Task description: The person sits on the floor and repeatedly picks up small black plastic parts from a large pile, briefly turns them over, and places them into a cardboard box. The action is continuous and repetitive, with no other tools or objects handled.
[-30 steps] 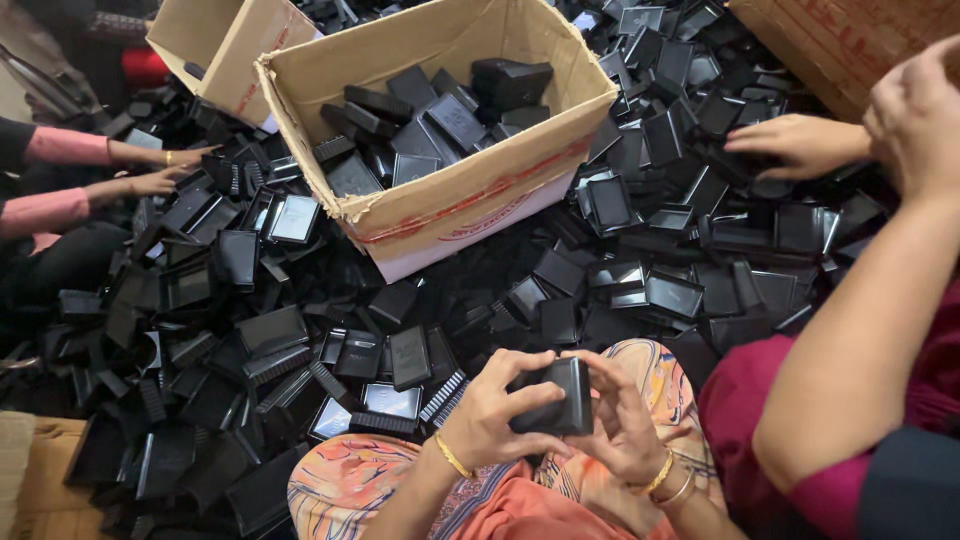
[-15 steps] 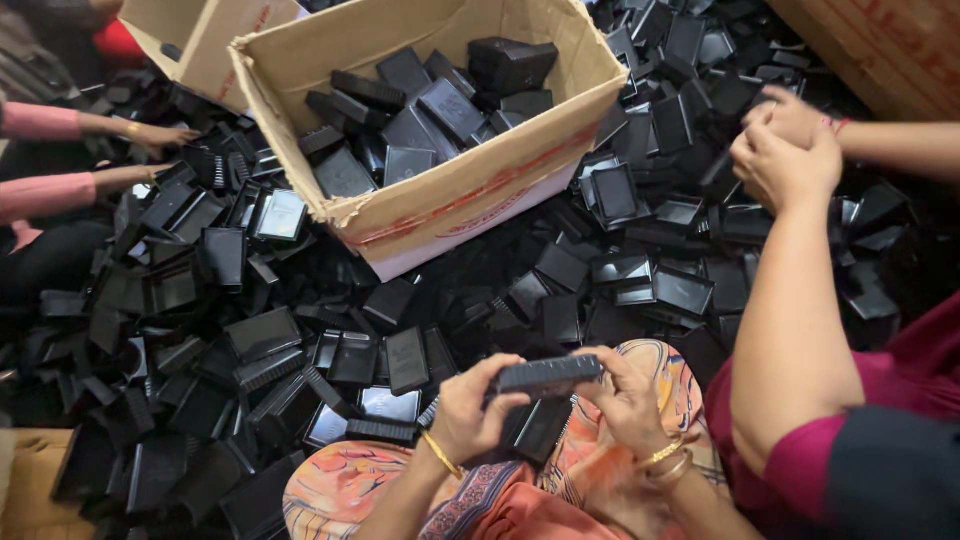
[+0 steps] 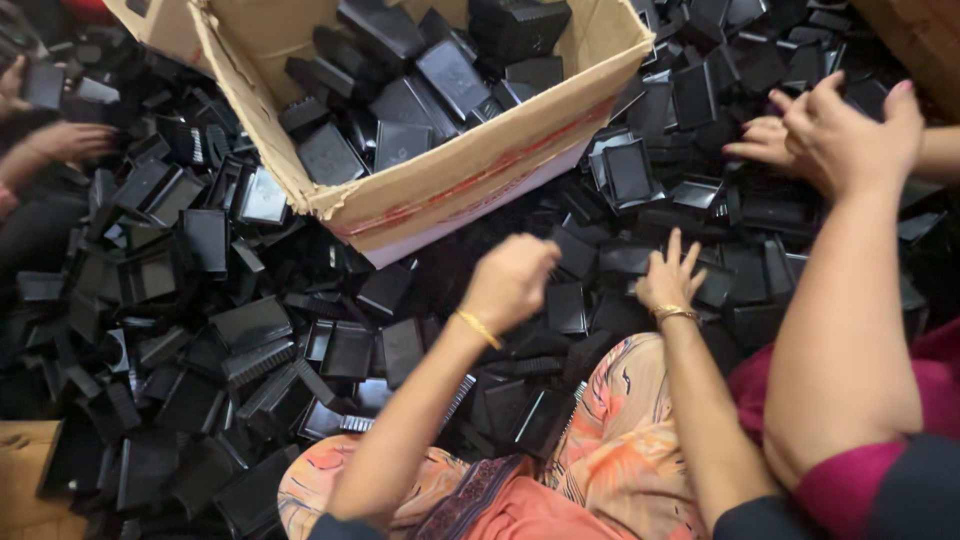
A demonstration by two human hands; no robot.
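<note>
Two hands over a heap of black plastic parts

Left hand (image 3: 510, 282) curled into a loose fist, contents hidden; right hand (image 3: 668, 278), at its 3 o'clock, spreads open fingers on the black parts (image 3: 600, 265); cardboard box (image 3: 470, 170) at 12 o'clock

Dim overhead light, slight motion blur

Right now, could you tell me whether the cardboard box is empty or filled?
Partly filled: black plastic cases lie heaped inside the open cardboard box, below its rim.
</note>
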